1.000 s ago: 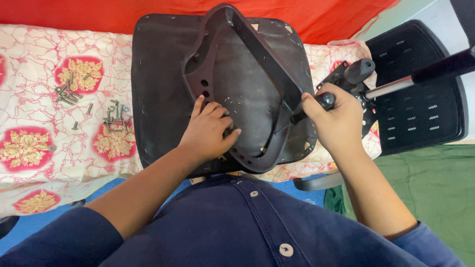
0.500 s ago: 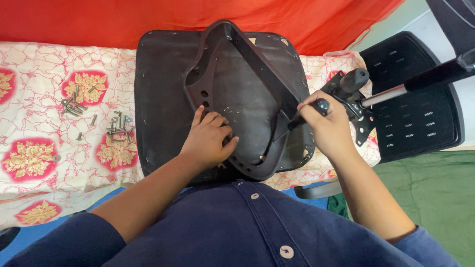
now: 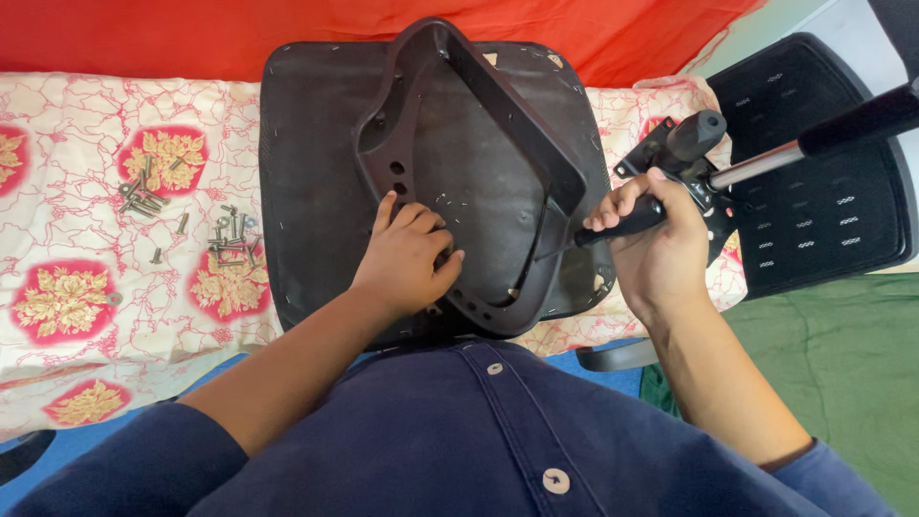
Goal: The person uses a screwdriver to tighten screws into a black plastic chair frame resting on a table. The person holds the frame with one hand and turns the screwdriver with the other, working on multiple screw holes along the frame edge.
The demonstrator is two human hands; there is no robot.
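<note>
Seat pan: a dark, upturned chair seat (image 3: 316, 191) lies in the upper centre of the frame on a patterned cloth, its underside facing the camera.
Bracket frame: a black plastic frame (image 3: 498, 124) with holes along its edge rests on the seat underside, running from the top centre down to the lower centre, tilted up at the far end.
Left hand: the left hand (image 3: 407, 258) lies at the centre of the frame, fingers curled over the lower left edge of the bracket frame and pressing on it; whether it pinches anything small cannot be told.
Right hand: the right hand (image 3: 661, 244) sits right of centre, closed in a fist around the black handle of a tool (image 3: 622, 225) whose tip points left towards the bracket frame's right edge.
Chair mechanism: a black metal mechanism with a knob and a chrome lever (image 3: 756, 165) lies just behind the right hand, at the right of the frame.
Backrest: a black perforated backrest (image 3: 823, 220) occupies the right edge.
Fasteners: loose bolts and screws (image 3: 230, 239) lie in two small clusters on the cloth, left of the seat pan.
Cloth: white with red and gold floral patches (image 3: 67, 297); red fabric (image 3: 144, 38) spans the top.
</note>
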